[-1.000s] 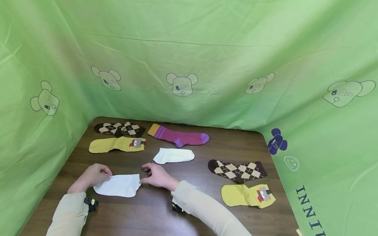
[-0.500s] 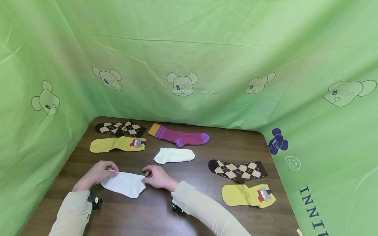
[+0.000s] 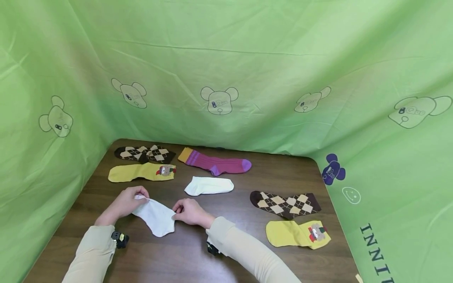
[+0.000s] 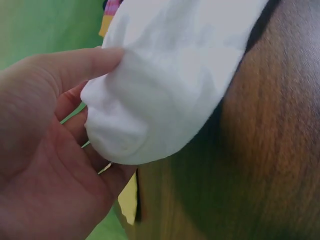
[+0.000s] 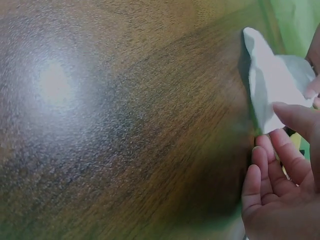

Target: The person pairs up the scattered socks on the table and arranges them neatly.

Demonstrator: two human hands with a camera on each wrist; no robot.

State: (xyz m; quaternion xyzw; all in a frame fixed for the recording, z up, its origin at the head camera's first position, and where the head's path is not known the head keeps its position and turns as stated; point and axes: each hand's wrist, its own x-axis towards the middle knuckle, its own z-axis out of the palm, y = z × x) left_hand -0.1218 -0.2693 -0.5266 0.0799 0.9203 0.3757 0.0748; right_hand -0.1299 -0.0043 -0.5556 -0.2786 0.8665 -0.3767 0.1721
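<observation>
Two hands (image 3: 125, 201) (image 3: 192, 212) pinch one white sock (image 3: 155, 218) near one other white (image 3: 210, 186), two yellow (image 3: 134, 172) (image 3: 288, 234), two argyle (image 3: 136, 153) (image 3: 279, 204), one magenta sock (image 3: 212, 161).

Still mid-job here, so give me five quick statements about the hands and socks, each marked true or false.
1. The left hand and right hand hold the same white sock. True.
2. Both white socks are in hand. False: the second white sock lies on the table.
3. The magenta sock lies farther from the person than the second white sock. True.
4. Both argyle socks lie at the left. False: the left argyle sock does, but the right argyle sock lies at the right.
5. The right yellow sock lies nearer the person than the right argyle sock. True.
</observation>
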